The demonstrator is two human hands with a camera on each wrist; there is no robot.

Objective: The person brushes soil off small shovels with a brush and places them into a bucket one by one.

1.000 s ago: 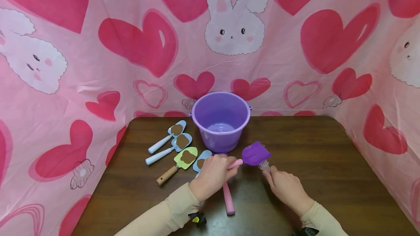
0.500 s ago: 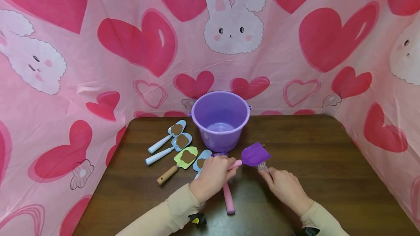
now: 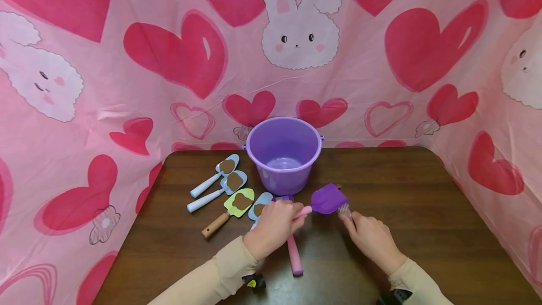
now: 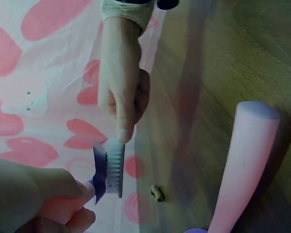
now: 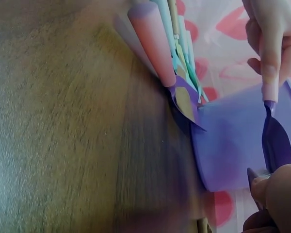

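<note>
My left hand [image 3: 273, 229] grips the pink handle of a small purple shovel [image 3: 329, 199], its blade raised over the table to the right of a purple bucket [image 3: 283, 178]. A brush [image 4: 115, 167] with pale bristles is held by my right hand [image 3: 374, 239]. In the left wrist view the bristles meet the shovel blade, or nearly so. Just beyond the blade a small brown lump [image 4: 156, 193] lies on the table. Under my left hand rests a second purple shovel with a pink handle [image 3: 295, 255], its blade partly hidden and bearing a brown patch [image 5: 185, 103].
Left of the bucket lie two blue trowels [image 3: 234, 181] and a green trowel [image 3: 239, 202] with a wooden handle, all with brown patches. Another blue trowel [image 3: 262, 201] is partly covered by my left hand. Pink cloth hangs behind the table [image 3: 402, 187].
The brush has shifted a little down and left, then back up and right along the shovel's near edge. My left hand and the shovel have stayed almost still.
</note>
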